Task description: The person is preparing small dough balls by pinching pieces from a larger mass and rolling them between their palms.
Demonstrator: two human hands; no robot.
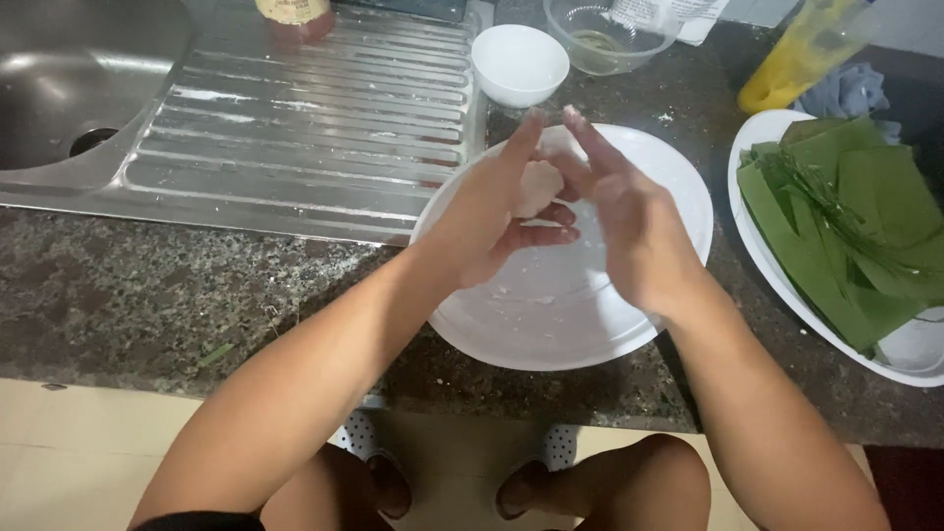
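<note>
Dough lump (538, 187) cupped in left hand (489, 221); right hand (629, 221) fingers extended, pressing it, over white plate (551, 324).

A single view, from a camera worn on the person's head, looks steeply down over the edge of a dark speckled counter (147, 295). It sits close, so both forearms enter from the bottom edge and meet near frame centre, the left hand (492, 221) and right hand (629, 231) over a white plate (551, 324). The far side of the counter lies toward 12 o'clock, with a steel sink (69, 79) at 10 o'clock and a tray of green leaves (846, 216) at 3 o'clock. At 6 o'clock the view drops past the counter edge to the person's knees and a tiled floor (69, 452).
</note>
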